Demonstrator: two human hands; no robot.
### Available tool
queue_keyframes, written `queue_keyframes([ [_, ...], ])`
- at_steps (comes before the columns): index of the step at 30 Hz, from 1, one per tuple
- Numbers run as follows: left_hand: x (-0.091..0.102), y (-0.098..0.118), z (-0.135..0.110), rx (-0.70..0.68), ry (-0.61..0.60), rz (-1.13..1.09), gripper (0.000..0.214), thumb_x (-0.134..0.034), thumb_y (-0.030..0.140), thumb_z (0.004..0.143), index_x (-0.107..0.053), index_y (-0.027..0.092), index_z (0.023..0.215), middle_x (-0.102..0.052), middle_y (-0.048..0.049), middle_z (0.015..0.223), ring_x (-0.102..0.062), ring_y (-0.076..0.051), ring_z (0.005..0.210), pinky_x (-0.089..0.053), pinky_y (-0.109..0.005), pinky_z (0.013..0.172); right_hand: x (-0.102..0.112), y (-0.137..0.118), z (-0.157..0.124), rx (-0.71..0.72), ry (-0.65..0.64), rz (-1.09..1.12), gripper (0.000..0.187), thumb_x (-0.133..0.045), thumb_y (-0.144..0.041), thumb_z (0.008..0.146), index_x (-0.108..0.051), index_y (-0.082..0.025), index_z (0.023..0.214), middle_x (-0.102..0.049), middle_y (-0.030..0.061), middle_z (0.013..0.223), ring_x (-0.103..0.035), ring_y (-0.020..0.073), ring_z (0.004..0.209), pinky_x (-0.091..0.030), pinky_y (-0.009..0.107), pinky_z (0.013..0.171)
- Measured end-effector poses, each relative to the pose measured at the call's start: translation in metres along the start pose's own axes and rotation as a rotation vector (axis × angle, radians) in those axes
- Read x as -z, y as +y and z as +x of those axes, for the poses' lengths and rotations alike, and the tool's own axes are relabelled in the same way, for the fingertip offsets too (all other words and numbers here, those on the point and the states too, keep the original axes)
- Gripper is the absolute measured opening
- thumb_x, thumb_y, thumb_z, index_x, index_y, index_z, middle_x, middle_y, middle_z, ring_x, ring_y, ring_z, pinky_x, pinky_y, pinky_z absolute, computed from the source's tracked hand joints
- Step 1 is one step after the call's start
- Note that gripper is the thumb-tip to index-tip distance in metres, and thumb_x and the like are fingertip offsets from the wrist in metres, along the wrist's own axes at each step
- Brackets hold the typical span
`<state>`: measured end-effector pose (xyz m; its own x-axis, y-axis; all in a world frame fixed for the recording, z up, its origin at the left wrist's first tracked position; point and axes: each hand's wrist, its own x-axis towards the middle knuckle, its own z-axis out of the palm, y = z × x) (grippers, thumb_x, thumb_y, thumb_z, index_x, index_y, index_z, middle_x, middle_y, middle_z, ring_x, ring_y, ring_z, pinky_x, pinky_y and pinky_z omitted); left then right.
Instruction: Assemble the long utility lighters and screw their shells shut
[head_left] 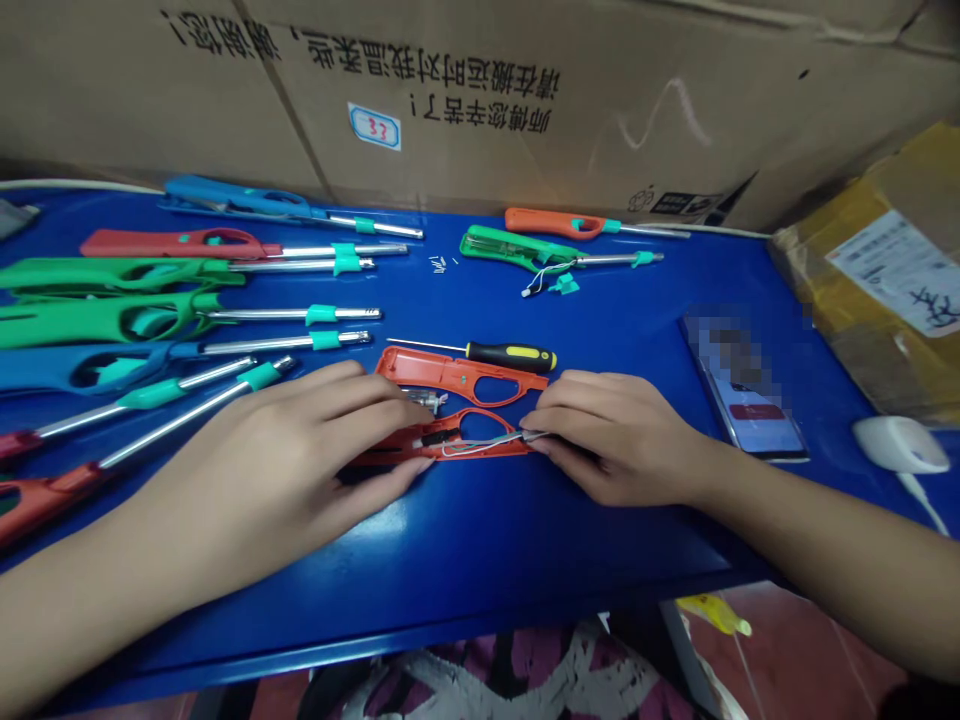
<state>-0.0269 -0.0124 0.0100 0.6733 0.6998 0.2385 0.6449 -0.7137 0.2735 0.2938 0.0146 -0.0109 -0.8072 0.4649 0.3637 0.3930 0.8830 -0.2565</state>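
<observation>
My left hand (pixel 300 430) curls over the left end of an opened lighter's lower orange shell half (pixel 495 452), thumb along its near edge. By its index finger lies a clear fuel tank (pixel 426 400) with a metal end. A black igniter piece (pixel 439 438) sits in this half, and thin wires (pixel 480 447) run from it to the right. My right hand (pixel 607 430) pinches the wires' far end at the shell's right tip; the fingers partly hide it. The upper orange shell half (pixel 457 372) lies just behind, inner side up.
A screwdriver (pixel 514 356) lies behind the shells. Several long-nosed lighters (pixel 135 320) line the left side. At the back are an opened green lighter (pixel 510 248) and an orange lighter (pixel 559 222). A phone (pixel 746 390), a white charger (pixel 900 443) and cardboard boxes (pixel 480 170) border the blue table.
</observation>
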Motion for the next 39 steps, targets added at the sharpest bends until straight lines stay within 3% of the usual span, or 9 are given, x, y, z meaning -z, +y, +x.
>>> queue_keyframes([
  [5,-0.001,-0.001,0.001,0.002,0.001,-0.001,0.025,-0.053,0.042,0.108,-0.068,0.03,0.124,-0.078,-0.0024,0.113,-0.073,-0.027,0.097,-0.059,-0.043,0.078,0.012,0.001,-0.003,0.068,-0.111,-0.075,0.026,-0.05,-0.017,0.107,-0.072,-0.012,0.12,-0.078,0.0131,0.108,-0.073,0.0212,0.092,-0.057,0.034,0.074],
  [14,-0.001,0.0,-0.002,0.005,0.003,-0.023,0.027,-0.054,0.041,0.108,-0.068,0.028,0.127,-0.077,-0.0022,0.115,-0.072,-0.026,0.099,-0.056,-0.04,0.08,0.013,0.005,-0.002,0.049,-0.125,-0.037,0.028,-0.053,-0.017,0.106,-0.073,-0.012,0.125,-0.076,0.0152,0.112,-0.07,0.0233,0.091,-0.055,0.037,0.075],
  [23,0.0,-0.001,-0.002,-0.025,-0.012,-0.008,0.021,-0.06,0.033,0.107,-0.068,0.024,0.125,-0.076,-0.0031,0.115,-0.071,-0.022,0.099,-0.054,-0.036,0.081,0.019,0.005,-0.003,-0.041,-0.095,0.038,0.016,-0.058,-0.021,0.106,-0.073,-0.019,0.109,-0.077,0.0072,0.1,-0.067,0.0192,0.087,-0.054,0.034,0.078],
  [39,-0.002,-0.001,-0.001,-0.033,0.01,-0.011,0.021,-0.059,0.033,0.108,-0.071,0.022,0.123,-0.076,-0.0036,0.112,-0.071,-0.021,0.094,-0.052,-0.035,0.077,0.018,0.003,-0.002,-0.089,-0.108,0.092,0.014,-0.061,-0.022,0.106,-0.075,-0.018,0.105,-0.075,0.0069,0.101,-0.068,0.0191,0.091,-0.054,0.032,0.077],
])
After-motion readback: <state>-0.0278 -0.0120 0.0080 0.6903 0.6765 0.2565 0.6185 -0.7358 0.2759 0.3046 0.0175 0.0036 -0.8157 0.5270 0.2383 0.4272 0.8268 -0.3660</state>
